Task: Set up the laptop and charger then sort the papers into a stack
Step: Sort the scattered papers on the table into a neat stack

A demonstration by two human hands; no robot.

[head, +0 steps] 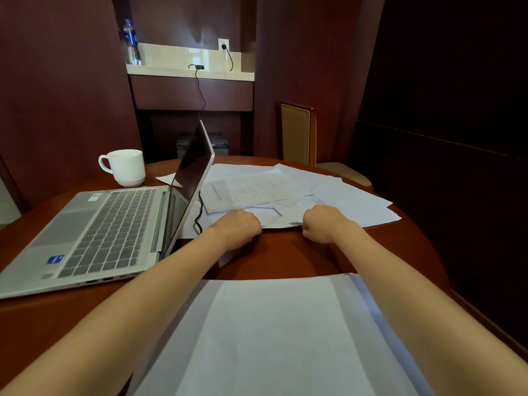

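Along the near edge of the scattered papers [285,192], the left hand [238,225] and right hand [321,224] are curling closed, gripping sheets; bare table [280,252] is separating them from the near stack [274,332], beside the open laptop [114,221].

Dark red-brown wall panels [300,67] surround a lit cream shelf niche [183,60] and chair [298,132].

Both forearms are bare up to the frame's edge, with no sleeves showing. The left hand [238,225] and right hand [321,222] carry no visible rings, watch or gloves.
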